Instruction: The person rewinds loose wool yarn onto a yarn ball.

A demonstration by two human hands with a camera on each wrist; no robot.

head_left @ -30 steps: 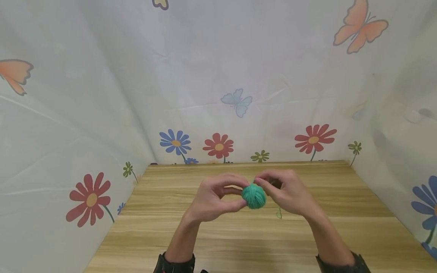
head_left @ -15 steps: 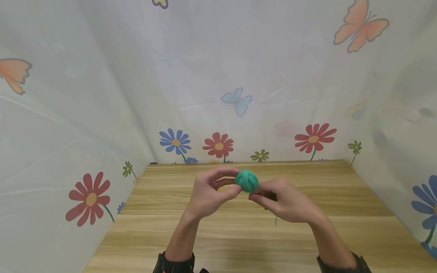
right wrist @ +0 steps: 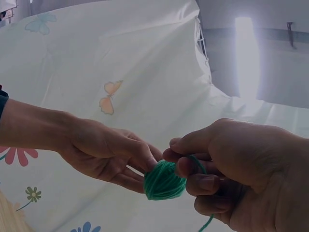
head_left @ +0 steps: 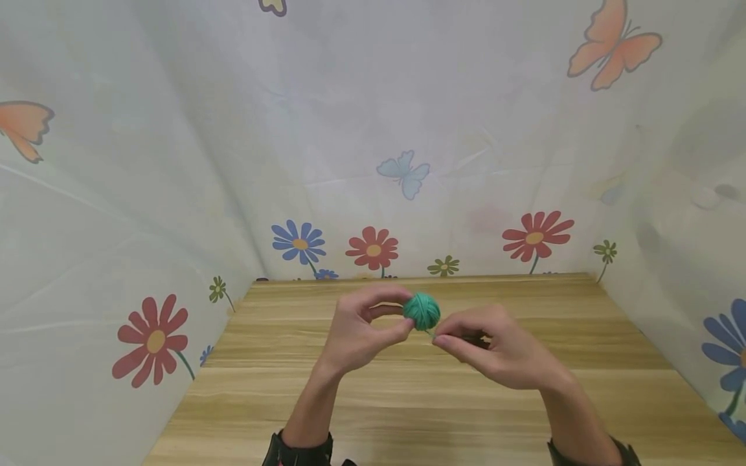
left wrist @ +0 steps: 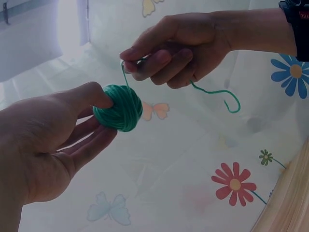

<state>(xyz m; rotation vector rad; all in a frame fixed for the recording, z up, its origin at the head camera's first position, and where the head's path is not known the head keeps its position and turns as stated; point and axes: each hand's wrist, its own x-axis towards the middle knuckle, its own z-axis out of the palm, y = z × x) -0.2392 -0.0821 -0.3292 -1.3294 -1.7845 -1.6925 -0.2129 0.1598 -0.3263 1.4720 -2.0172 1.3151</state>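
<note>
A small green ball of yarn is held up over the table between the thumb and fingers of my left hand. To its right, my right hand pinches the yarn strand between thumb and index finger. In the left wrist view a short length of strand runs from the ball up to that pinch. The strand passes through the curled right fingers, and its loose tail hangs out past the little finger in a curl. The right wrist view shows the ball close beside the right fingertips.
Below the hands lies a wood-grain table. Pale curtains printed with flowers and butterflies surround it at the back and both sides. A bright tube light shows in the right wrist view.
The ball has moved up and slightly left with the left hand and has turned. The right hand first dropped below the ball, then drew away to the right, exposing a short strand between.
</note>
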